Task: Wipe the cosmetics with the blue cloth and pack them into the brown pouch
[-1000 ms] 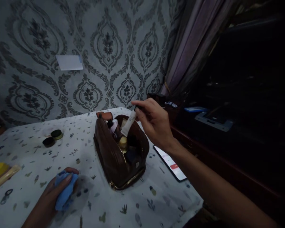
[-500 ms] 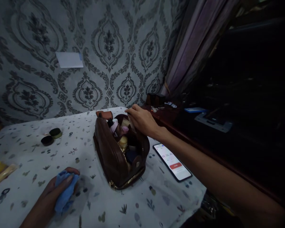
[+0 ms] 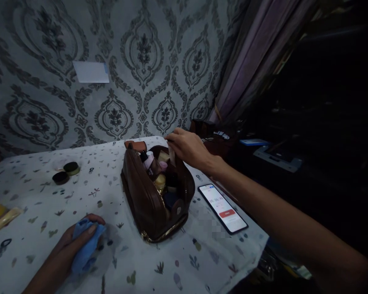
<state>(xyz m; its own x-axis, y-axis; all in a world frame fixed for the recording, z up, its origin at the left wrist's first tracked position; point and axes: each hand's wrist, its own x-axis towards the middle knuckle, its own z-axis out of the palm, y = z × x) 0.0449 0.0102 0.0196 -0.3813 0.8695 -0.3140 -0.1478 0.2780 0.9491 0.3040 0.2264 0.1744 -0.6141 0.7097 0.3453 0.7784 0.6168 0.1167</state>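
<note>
Pale tube [image 3: 172, 155] stands roughly upright at the far rim of the open brown toiletry bag [image 3: 147, 204], pinched near its top by the right hand [image 3: 187, 148], fingers closed on it; the bag sits mid-worktop [image 3: 37, 228] (printed cloth cover) and is packed with small bottles [image 3: 155, 165]. Left hand [image 3: 70, 249] rests on the near-left worktop, curled round a blue cloth [image 3: 87, 245], thumb on top. Phone [image 3: 223, 207] lies screen-lit just right of the bag; two round jars [image 3: 71, 168] sit well apart, far left.
</note>
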